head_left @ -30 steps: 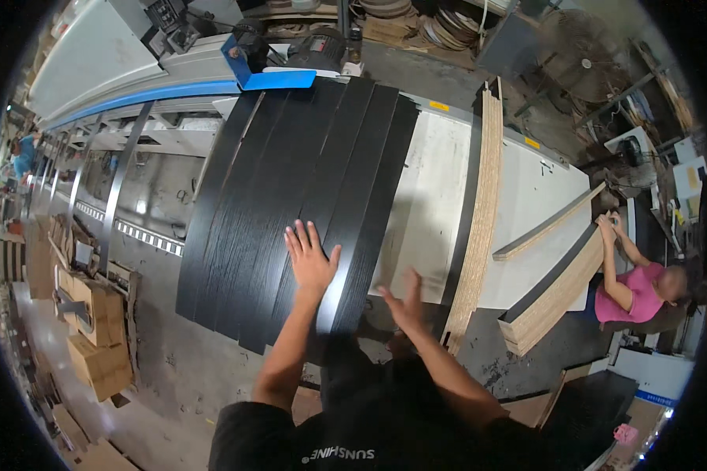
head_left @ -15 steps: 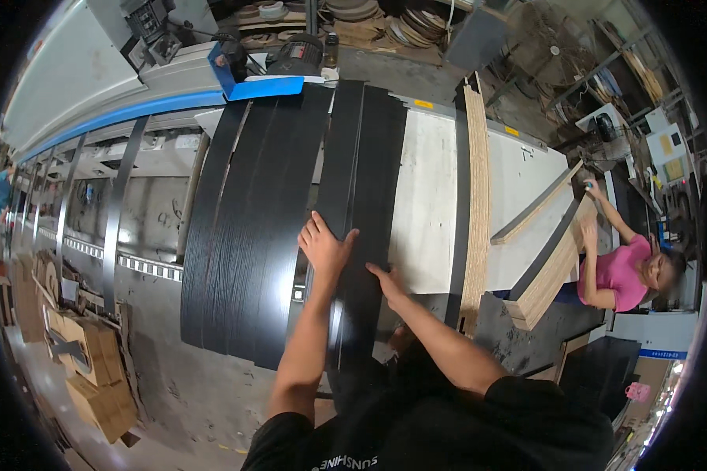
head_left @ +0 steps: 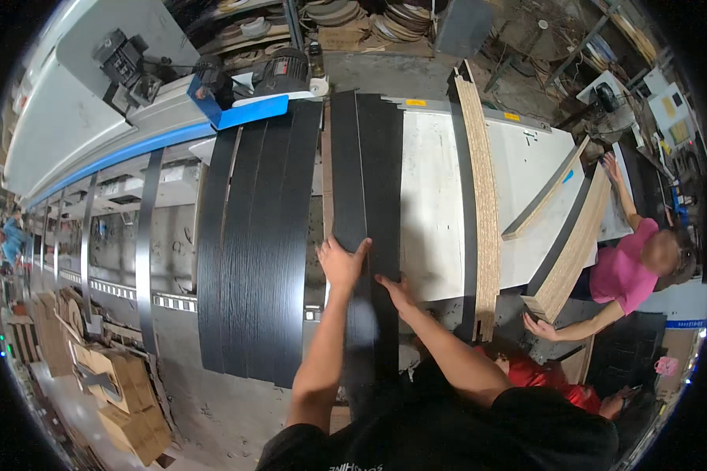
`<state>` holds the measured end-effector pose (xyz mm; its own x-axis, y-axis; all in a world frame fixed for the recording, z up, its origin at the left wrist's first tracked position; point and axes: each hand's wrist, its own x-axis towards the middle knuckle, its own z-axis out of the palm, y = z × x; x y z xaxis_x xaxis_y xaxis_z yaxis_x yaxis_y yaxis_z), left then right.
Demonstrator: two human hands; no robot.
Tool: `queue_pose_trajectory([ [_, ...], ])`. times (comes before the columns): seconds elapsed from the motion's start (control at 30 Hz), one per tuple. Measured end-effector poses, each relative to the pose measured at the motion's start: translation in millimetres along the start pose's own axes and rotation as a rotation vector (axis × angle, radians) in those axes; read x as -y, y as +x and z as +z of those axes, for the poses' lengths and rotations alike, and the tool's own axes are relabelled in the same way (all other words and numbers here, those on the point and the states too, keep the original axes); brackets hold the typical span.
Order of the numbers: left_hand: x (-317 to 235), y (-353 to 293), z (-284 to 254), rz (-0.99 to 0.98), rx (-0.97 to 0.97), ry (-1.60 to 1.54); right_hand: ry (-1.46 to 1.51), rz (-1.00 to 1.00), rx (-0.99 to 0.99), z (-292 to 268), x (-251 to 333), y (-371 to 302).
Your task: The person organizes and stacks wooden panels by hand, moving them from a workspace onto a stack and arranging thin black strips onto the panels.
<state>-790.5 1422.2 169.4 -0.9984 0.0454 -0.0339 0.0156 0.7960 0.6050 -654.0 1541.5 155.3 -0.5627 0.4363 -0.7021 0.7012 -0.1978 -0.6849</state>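
Note:
Long black boards with a wood-grain face lie side by side across the machine bed. My left hand [head_left: 342, 264] is closed over the left edge of the narrower pair of black boards [head_left: 379, 196], its thumb stretched across the top. Opposite it, my right hand [head_left: 398, 293] grips the right edge, thumb on top; its other fingers are partly hidden. A thin brown side strip [head_left: 327, 177] shows along the pair's left edge. To the left, across a narrow gap, lies a wider group of black boards [head_left: 263, 243].
A layered wooden beam [head_left: 481, 188] with a dark side stands right of the white table [head_left: 434, 204]. A co-worker in pink [head_left: 622, 263] handles another beam [head_left: 571, 239]. Someone in red [head_left: 538, 378] is nearby. A blue guard [head_left: 251, 114] and motors [head_left: 283, 71] sit at the back.
My left hand's fingers have drawn in round the boards' edge, and the brown strip now shows. The co-worker's one hand has moved to the beam's near end. A person in red has appeared.

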Motion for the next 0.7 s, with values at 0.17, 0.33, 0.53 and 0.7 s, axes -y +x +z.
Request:
queue_pose_trajectory([
  [0.17,-3.7,-6.4,10.2,0.002,-0.015,0.01,0.178,-0.164,0.076,0.0,-6.8,-3.8],
  [0.33,-2.8,-7.1,16.3,0.01,-0.001,-0.108,0.12,-0.181,-0.01,-3.3,-27.3,5.3],
  [0.53,-10.6,-3.9,15.4,-0.041,0.069,-0.074,-0.011,-0.266,-0.064,-3.4,-29.0,8.0],
  [0.7,-11.4,-10.7,11.9,0.047,0.029,-0.017,-0.504,-0.517,-0.562,5.1,-39.3,-1.2],
])
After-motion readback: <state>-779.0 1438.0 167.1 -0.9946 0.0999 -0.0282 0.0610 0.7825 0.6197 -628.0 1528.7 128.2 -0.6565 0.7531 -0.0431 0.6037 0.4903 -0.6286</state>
